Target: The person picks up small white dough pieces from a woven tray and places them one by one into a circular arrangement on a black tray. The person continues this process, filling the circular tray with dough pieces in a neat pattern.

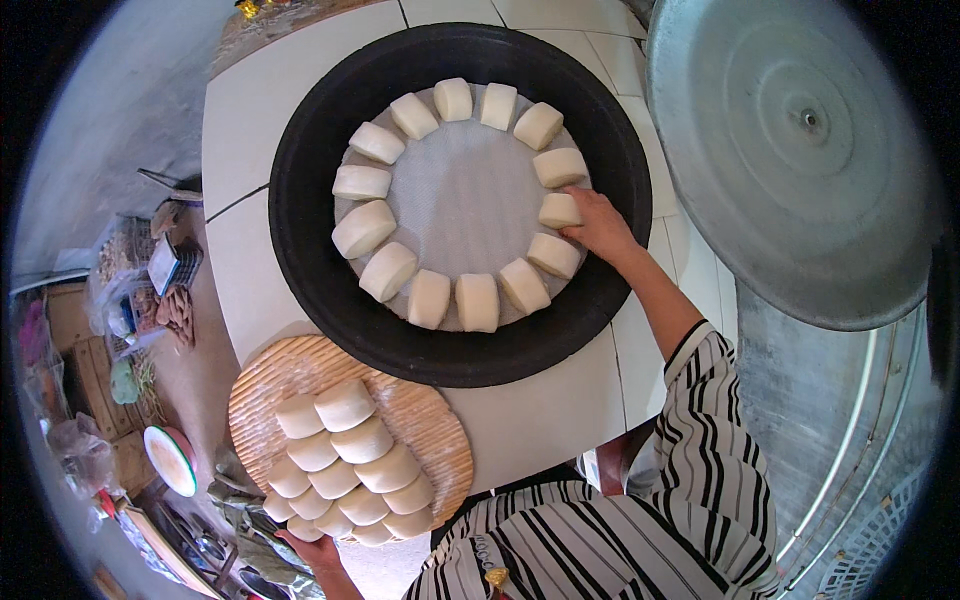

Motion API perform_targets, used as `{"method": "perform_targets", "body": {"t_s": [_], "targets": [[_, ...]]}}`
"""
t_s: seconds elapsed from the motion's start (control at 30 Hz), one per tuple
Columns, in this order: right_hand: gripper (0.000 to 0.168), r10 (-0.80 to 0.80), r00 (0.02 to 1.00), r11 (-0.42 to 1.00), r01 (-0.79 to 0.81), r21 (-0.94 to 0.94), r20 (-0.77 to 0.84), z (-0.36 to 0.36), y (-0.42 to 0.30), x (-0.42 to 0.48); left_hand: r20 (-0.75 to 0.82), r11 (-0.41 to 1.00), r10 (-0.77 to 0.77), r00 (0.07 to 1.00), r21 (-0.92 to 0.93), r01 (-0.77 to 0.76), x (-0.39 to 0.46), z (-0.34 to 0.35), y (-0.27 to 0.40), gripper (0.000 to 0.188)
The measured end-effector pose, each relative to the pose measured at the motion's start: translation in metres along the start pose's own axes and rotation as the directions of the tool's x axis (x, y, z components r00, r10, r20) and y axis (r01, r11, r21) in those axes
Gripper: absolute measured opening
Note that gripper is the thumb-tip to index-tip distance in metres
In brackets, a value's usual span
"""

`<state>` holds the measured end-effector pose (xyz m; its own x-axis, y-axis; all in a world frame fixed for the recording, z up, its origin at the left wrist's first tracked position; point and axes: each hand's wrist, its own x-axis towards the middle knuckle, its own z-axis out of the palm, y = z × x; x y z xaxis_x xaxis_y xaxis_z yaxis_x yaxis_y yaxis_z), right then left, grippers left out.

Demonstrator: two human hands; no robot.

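A ring of pale steamed-bun dough pieces [478, 302] stands on a round mesh liner [465, 195] inside a wide black pan [315, 300]. At the ring's right side my right hand [602, 229] grips a dough piece [560, 211], which rests on or just over the liner's edge. More dough pieces [362, 439] lie packed in rows on a round slatted board [442, 435], dusted with flour. By the board's near edge is my left hand [321, 556], close to the lowest dough piece [304, 529]. Its fingers are partly hidden, so its hold there is unclear.
The pan and board sit on a white-tiled counter [525, 427]. A large metal lid [795, 165] stands upright at the right. To the left, a basin [171, 459], bags and a wire basket [124, 262] crowd the floor. A plastic crate [870, 555] is at lower right.
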<state>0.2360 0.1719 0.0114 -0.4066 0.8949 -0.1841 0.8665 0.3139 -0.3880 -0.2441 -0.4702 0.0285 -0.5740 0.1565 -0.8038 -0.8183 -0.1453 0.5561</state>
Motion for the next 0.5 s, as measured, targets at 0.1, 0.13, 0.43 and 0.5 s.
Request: {"method": "perform_targets", "body": {"t_s": [0.1, 0.13, 0.43, 0.5], "targets": [[0.069, 0.009, 1.000, 0.999, -0.009, 0.046, -0.001, -0.001, 0.002, 0.003, 0.043, 1.000, 0.015, 0.999, 0.011, -0.015, 0.002, -0.006, 0.002, 0.090], [0.068, 0.026, 1.000, 0.998, -0.026, 0.064, 0.001, -0.003, -0.001, 0.002, 0.045, 1.000, 0.015, 0.999, 0.016, -0.015, 0.001, -0.006, 0.001, 0.090], [0.066, -0.010, 0.999, 1.000, 0.010, 0.006, -0.034, 0.001, 0.003, 0.000, 0.013, 1.000, 0.009, 1.000, 0.014, -0.009, -0.001, 0.005, -0.002, 0.090], [0.067, -0.020, 1.000, 1.000, 0.020, -0.007, -0.009, 0.000, 0.002, 0.001, 0.007, 1.000, 0.015, 1.000, 0.017, -0.015, 0.003, 0.002, -0.001, 0.090]]}}
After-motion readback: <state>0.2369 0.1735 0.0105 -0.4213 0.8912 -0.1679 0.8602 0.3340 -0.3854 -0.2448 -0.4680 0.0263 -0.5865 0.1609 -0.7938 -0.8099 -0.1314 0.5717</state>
